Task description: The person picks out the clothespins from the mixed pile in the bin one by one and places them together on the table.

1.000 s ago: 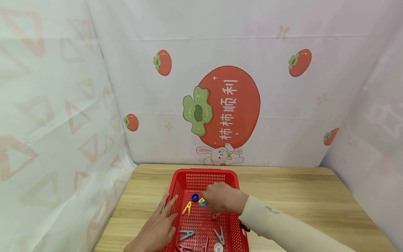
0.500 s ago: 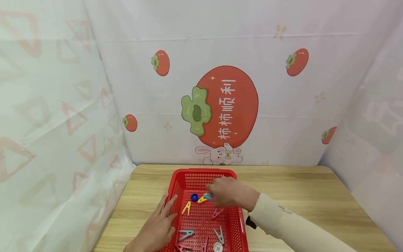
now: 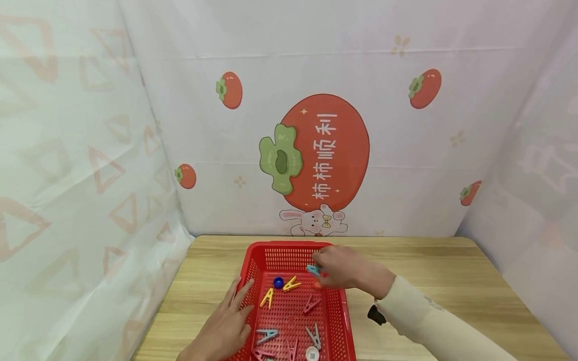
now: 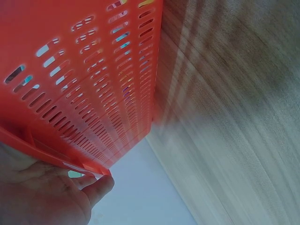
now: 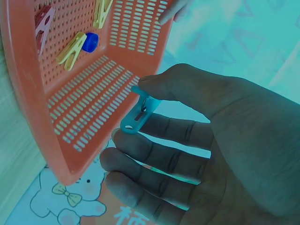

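A red slotted basket (image 3: 271, 244) stands on the table. My left hand (image 3: 224, 321) rests across its left rim with fairly straight, spread fingers, some inside the wall and some outside. In the left wrist view, fingertips (image 4: 101, 187) touch beneath the rim. My right hand (image 3: 340, 268) is above the basket's far right corner and pinches a light-blue clothespin (image 5: 140, 110) between thumb and fingers. On the basket floor lie yellow clothespins (image 3: 267, 298), a blue bottle cap (image 3: 278, 283), pink clothespins (image 3: 310, 304), grey-blue clothespins (image 3: 267, 335) and a white round cap (image 3: 312, 353).
An orange item (image 3: 317, 284) shows partly beneath my right hand. The wooden table (image 3: 406, 260) extends to both sides of the basket. White printed cloth (image 3: 406, 150) hangs behind and along both sides. A black device (image 3: 376, 315) sits at my right wrist.
My right hand has moved right and away toward the basket's far right corner, carrying the light-blue clothespin off the yellow one. My left hand has stayed on the rim.
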`<state>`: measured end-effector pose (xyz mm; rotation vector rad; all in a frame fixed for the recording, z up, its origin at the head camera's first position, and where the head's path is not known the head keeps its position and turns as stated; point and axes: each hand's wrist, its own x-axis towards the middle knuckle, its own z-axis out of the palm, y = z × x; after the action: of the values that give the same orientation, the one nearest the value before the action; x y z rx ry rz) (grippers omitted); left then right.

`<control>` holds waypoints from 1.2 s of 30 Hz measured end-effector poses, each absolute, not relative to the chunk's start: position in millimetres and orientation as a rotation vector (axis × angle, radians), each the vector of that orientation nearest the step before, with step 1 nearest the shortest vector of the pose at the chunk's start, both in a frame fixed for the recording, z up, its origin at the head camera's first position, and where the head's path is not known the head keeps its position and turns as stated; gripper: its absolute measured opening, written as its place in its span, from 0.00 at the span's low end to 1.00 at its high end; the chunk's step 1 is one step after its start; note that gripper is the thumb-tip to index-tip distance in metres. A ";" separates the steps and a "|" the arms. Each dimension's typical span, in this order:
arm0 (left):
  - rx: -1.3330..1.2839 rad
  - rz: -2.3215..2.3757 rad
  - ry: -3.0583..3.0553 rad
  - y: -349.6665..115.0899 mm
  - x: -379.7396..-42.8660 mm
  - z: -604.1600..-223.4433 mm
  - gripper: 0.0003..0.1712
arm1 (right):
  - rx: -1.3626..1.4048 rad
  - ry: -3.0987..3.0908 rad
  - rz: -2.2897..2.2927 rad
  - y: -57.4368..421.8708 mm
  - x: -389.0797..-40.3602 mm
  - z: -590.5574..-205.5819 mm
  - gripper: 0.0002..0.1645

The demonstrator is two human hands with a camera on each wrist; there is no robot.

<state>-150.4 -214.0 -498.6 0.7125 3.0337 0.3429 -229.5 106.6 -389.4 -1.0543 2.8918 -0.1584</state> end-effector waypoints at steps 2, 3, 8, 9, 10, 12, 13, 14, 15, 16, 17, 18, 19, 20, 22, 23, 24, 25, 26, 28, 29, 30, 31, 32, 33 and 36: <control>0.699 0.353 3.024 -213.7 -150.7 -498.4 0.20 | -1.038 2.900 -0.169 110.8 -229.7 -388.0 0.15; 0.691 0.358 3.020 -213.6 -151.1 -498.3 0.20 | -1.032 2.906 -0.175 113.1 -230.0 -387.7 0.14; 0.655 0.370 2.996 -212.9 -151.5 -497.4 0.20 | -0.998 2.923 -0.230 124.3 -231.1 -385.6 0.11; 0.653 0.371 2.993 -212.9 -151.4 -497.4 0.20 | -0.990 2.925 -0.242 126.6 -231.4 -385.3 0.11; 0.652 0.372 2.991 -213.0 -151.2 -497.4 0.20 | -0.982 2.926 -0.253 128.7 -231.7 -384.9 0.11; 0.656 0.369 2.993 -213.3 -151.4 -497.5 0.20 | -0.978 2.925 -0.278 133.1 -231.9 -383.6 0.10; 0.659 0.366 2.995 -213.5 -151.5 -497.6 0.20 | -0.972 2.924 -0.285 135.2 -232.1 -383.1 0.10; 0.662 0.365 2.997 -213.6 -151.6 -497.8 0.20 | -0.963 2.926 -0.292 137.4 -232.2 -382.7 0.10; 0.665 0.365 3.000 -213.8 -151.7 -497.8 0.20 | -0.956 2.927 -0.297 139.6 -232.4 -382.4 0.10; 0.669 0.364 3.002 -213.9 -151.7 -497.9 0.20 | -0.944 2.930 -0.302 141.8 -232.5 -382.1 0.11; 0.673 0.363 3.005 -213.9 -151.8 -498.0 0.20 | -0.935 2.933 -0.306 144.0 -232.4 -381.6 0.13; 0.677 0.363 3.008 -214.0 -151.7 -498.0 0.20 | -0.923 2.938 -0.307 146.3 -232.4 -381.5 0.14; 0.682 0.362 3.010 -214.1 -151.5 -498.0 0.20 | -0.913 2.946 -0.309 148.6 -232.5 -381.6 0.16; 0.687 0.361 3.013 -214.1 -151.5 -498.1 0.20 | -0.902 2.958 -0.311 151.1 -232.5 -381.9 0.17; 0.696 0.360 3.018 -214.4 -151.4 -498.4 0.20 | -0.891 2.978 -0.316 155.8 -232.6 -382.9 0.17; 0.701 0.357 3.021 -214.5 -151.4 -498.6 0.20 | -0.884 2.988 -0.317 158.1 -232.6 -383.6 0.16; 0.705 0.355 3.023 -214.7 -151.5 -498.8 0.20 | -0.874 2.997 -0.316 160.5 -232.8 -384.5 0.15; 0.707 0.354 3.025 -214.8 -151.6 -498.9 0.20 | -0.861 3.006 -0.316 162.8 -232.9 -385.3 0.14; 0.707 0.355 3.026 -214.9 -151.8 -499.1 0.20 | -0.848 3.011 -0.314 165.1 -232.8 -385.8 0.13; 0.707 0.361 3.028 -215.0 -151.8 -499.2 0.20 | -0.822 3.021 -0.314 169.3 -232.8 -386.5 0.11; 0.708 0.362 3.030 -215.0 -151.9 -499.3 0.20 | -0.805 3.026 -0.313 171.6 -232.9 -387.0 0.11; 0.707 0.365 3.031 -215.0 -151.8 -499.3 0.20 | -0.799 3.030 -0.312 173.5 -233.0 -387.2 0.11; 0.707 0.368 3.033 -215.0 -151.6 -499.3 0.20 | -0.785 3.033 -0.315 175.4 -232.9 -387.0 0.10; 0.708 0.370 3.034 -215.0 -151.5 -499.4 0.20 | -0.776 3.037 -0.313 177.4 -232.9 -386.8 0.10; 0.709 0.372 3.035 -215.1 -151.2 -499.4 0.20 | -0.764 3.039 -0.315 179.3 -233.0 -386.7 0.10; 0.716 0.374 3.038 -215.2 -151.2 -499.7 0.19 | -0.750 3.047 -0.308 185.5 -233.1 -386.8 0.09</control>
<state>-151.2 -215.2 -499.7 0.7160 3.0378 0.3743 -233.1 185.5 -386.8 -0.7498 3.0472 -0.3084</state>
